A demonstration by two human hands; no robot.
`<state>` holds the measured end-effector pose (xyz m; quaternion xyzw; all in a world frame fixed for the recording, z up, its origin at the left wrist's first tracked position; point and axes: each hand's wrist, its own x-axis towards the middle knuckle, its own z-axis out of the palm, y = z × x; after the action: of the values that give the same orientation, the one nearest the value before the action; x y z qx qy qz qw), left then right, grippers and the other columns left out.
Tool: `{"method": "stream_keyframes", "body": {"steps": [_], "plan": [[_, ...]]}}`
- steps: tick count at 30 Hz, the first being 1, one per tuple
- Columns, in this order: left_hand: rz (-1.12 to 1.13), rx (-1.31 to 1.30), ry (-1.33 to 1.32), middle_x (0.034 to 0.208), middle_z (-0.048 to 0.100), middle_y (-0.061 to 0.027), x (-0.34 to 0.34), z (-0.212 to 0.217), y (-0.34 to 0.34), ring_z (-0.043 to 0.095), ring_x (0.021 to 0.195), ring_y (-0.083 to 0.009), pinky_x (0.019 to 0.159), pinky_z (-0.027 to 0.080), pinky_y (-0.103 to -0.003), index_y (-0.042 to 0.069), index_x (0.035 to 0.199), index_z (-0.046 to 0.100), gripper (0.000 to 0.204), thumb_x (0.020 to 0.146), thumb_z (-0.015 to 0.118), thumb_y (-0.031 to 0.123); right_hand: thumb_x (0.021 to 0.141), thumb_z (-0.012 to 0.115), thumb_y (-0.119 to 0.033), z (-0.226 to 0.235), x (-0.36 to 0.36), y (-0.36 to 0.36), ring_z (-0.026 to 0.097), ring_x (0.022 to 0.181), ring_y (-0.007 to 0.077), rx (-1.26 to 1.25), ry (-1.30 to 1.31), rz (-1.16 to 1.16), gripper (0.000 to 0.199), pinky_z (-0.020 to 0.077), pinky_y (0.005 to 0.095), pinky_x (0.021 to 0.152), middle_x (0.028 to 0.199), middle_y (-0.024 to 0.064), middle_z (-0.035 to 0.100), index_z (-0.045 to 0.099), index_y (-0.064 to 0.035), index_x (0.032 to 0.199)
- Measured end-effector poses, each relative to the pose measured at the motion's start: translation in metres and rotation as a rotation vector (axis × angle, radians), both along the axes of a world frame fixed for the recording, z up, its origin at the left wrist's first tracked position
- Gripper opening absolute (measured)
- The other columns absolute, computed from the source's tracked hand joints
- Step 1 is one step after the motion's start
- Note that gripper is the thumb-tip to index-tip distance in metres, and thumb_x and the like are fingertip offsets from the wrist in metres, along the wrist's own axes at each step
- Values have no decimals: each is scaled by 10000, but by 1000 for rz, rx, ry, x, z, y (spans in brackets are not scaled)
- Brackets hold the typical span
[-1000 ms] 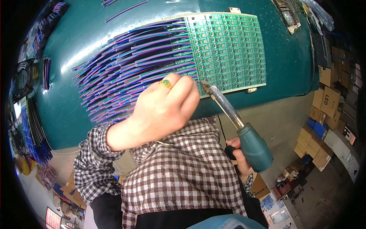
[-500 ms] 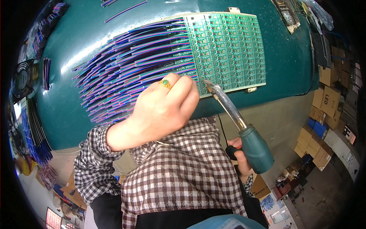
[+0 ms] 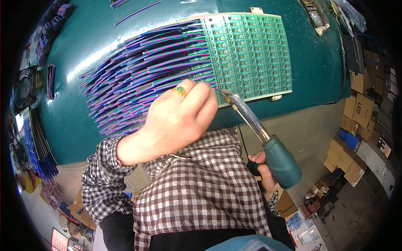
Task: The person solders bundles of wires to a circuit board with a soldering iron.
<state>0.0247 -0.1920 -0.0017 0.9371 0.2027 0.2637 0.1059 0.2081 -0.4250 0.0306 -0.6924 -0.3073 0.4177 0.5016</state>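
Note:
A green circuit board panel (image 3: pixel 251 54) lies on the teal table (image 3: pixel 83 54), with rows of purple, blue and red ribbon wires (image 3: pixel 142 75) fanned out to its left. My left hand (image 3: pixel 176 121), wearing a gold ring with a green stone, rests fisted at the panel's near-left corner over the wire ends; what its fingers pinch is hidden. My right hand (image 3: pixel 261 171) grips the teal handle of a soldering iron (image 3: pixel 268 142), whose tip touches the panel's near edge beside my left fingers.
More wire bundles (image 3: pixel 39 138) lie along the table's left rim, with a small fan (image 3: pixel 25 88) beside them. Loose cut wires (image 3: pixel 134 6) sit at the far edge. Cardboard boxes (image 3: pixel 356 121) are stacked on the floor to the right.
The soldering iron has shifted very slightly at the panel's near edge. My left hand stays in place.

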Motion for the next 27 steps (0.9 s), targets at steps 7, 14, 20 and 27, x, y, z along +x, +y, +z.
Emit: {"method": "stream_keyframes", "body": {"steps": [7,14,20,27], "plan": [[3,-18,-12,810,488,-57,-1,1,-1,535,697,-176,528,474,-274,15,868,603,206,685,624,107,781,860,-168,1,3,1,726,876,222,-7,-81,70,625,585,355,838,900,143,726,522,116,1223],[-12,-133,118,945,603,-90,-3,11,2,616,771,-219,624,526,-312,-13,1030,673,335,702,656,51,775,865,-166,2,0,7,729,893,220,-19,-9,-3,625,586,353,840,916,145,728,526,112,1221],[-17,-162,129,948,605,-91,-4,13,1,621,776,-221,627,529,-312,-14,1029,672,331,704,657,49,896,695,-182,4,0,6,599,881,233,-61,-42,70,276,555,429,866,898,138,590,575,49,989],[-18,-173,123,947,606,-91,-7,13,-2,621,778,-222,631,529,-312,-15,1025,672,328,702,656,42,778,860,-156,-4,-2,-6,722,860,225,28,-83,4,626,588,364,832,898,145,720,520,124,1223]]}}
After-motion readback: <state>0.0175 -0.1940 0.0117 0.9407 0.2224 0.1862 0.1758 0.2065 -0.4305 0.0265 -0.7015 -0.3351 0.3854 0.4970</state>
